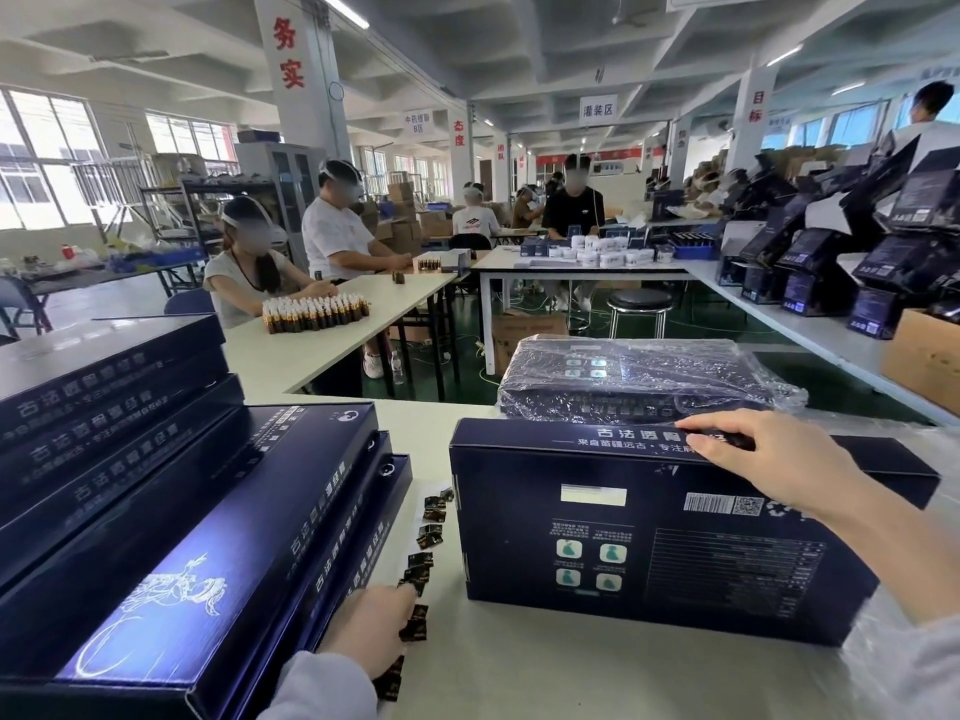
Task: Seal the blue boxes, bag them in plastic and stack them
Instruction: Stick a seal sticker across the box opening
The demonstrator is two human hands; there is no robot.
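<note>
Likely sealing: right hand [769, 459] grips the far edge of the centre blue box [649, 553]; left hand [369, 631] touches seal stickers [431, 517], grip unclear. Next: peel one onto the flap.

near pillar [289, 57] — "务实" | far pillar [754, 112] — "目标" | hanging sign [597, 109]: "灌装区" | blue box [649, 543]: "古法透骨"
</note>
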